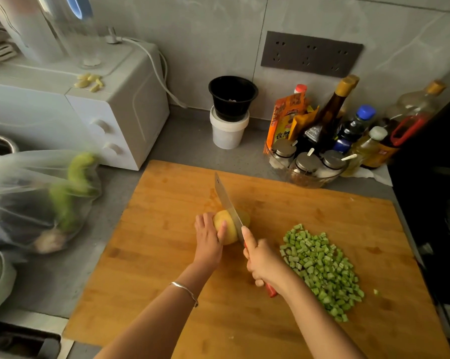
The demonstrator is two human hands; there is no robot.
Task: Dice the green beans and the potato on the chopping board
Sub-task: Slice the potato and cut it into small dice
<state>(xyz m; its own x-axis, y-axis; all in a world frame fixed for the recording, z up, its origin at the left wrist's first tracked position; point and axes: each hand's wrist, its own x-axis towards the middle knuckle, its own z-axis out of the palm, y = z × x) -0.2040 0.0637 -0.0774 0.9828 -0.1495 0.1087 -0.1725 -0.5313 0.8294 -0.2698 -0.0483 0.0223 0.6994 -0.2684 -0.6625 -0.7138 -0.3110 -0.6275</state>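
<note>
My left hand (208,238) cups the potato (228,230); my right hand (264,260) grips the knife (227,200), its blade in the potato. Diced green beans (322,270) lie just right of that hand.

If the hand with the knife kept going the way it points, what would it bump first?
Probably the potato: the right hand points along the knife, whose blade is in it. The left hand holds it just beside.

I see a dim, warm-tinted view, brightest on the white boxy appliance (115,104) upper left; the orange-brown wooden chopping board (154,268) shows only soft shadows. The translucent plastic bag of green vegetables (37,198) is smeared with blur. Edges bow, and the right margin goes near black.
</note>
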